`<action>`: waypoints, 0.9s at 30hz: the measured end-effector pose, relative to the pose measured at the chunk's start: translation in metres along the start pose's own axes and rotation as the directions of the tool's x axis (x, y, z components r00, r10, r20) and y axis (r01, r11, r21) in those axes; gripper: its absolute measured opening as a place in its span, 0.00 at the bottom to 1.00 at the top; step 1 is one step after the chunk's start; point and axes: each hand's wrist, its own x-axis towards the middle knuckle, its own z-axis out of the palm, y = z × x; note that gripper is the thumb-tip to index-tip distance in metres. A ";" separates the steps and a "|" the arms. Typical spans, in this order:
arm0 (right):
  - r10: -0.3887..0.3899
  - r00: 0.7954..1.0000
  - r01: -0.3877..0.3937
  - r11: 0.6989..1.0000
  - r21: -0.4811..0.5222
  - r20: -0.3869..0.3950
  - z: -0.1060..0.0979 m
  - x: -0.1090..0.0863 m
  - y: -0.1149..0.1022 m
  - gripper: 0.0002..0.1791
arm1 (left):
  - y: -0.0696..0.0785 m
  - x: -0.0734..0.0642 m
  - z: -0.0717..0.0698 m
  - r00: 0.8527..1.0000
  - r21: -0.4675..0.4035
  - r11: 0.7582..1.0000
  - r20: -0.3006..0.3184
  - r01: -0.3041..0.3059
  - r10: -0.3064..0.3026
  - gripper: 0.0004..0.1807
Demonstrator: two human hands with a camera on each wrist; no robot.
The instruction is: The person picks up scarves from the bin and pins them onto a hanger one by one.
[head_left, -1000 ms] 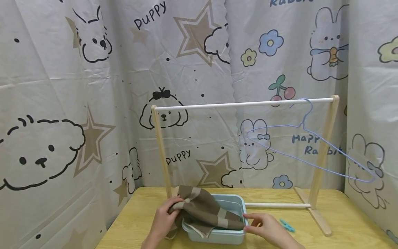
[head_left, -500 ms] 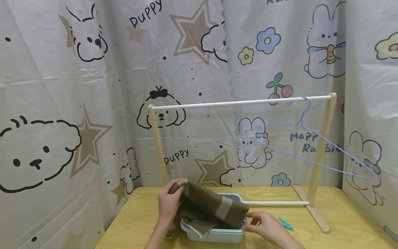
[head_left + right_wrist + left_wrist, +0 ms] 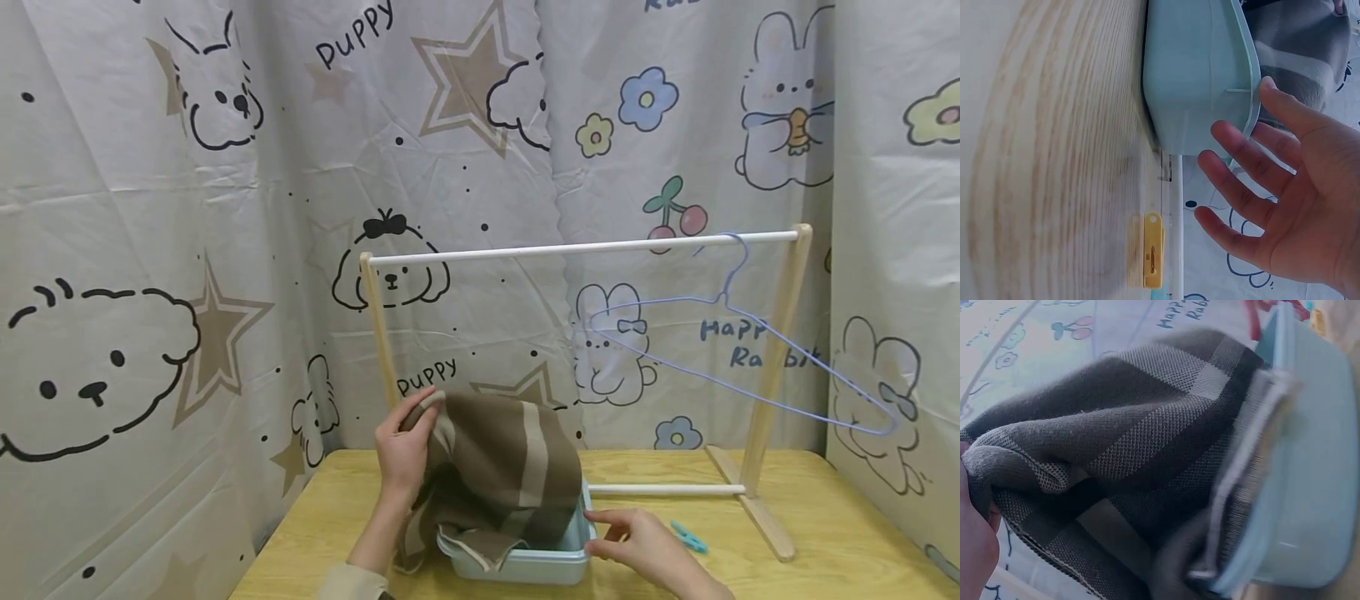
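Note:
A brown checked knit cloth (image 3: pixel 491 450) with beige bands hangs partly raised over the light-blue plastic basin (image 3: pixel 517 569). My left hand (image 3: pixel 405 450) grips its upper left corner above the basin. The cloth's lower part drapes over the basin's left and front rim, as the left wrist view shows of the cloth (image 3: pixel 1147 425). At the basin's right end, my right hand (image 3: pixel 637 546) has its fingers spread and relaxed. In the right wrist view its thumb and fingertips lie at the rim of the basin (image 3: pixel 1197 75), and firm contact is hard to tell.
Behind the basin stands a wooden rack with a white top rail (image 3: pixel 585 248). A lilac wire hanger (image 3: pixel 723 298) hangs at its right end. A teal clothes peg (image 3: pixel 688 537) lies on the table (image 3: pixel 315 533); the right wrist view also shows a yellow peg (image 3: pixel 1154 250).
My left hand has lifted the cloth's corner upward, so more of the cloth hangs above the basin and its right end has drawn back from the rim. My right hand has stayed by the basin.

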 end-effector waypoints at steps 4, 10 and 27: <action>-0.009 1.000 0.009 1.000 0.013 -0.004 0.001 -0.001 0.001 0.32 | 0.005 0.016 0.001 1.000 -0.038 0.999 -0.003 -0.008 0.008 0.12; -0.008 1.000 0.008 1.000 -0.003 0.014 0.001 -0.001 -0.002 0.33 | 0.031 0.040 0.007 0.998 -0.056 0.996 0.000 -0.066 0.066 0.12; -0.093 0.945 -0.027 0.933 -0.359 -0.313 -0.078 -0.019 -0.048 0.32 | 0.051 0.076 0.016 0.988 -0.070 0.985 0.010 -0.155 0.156 0.11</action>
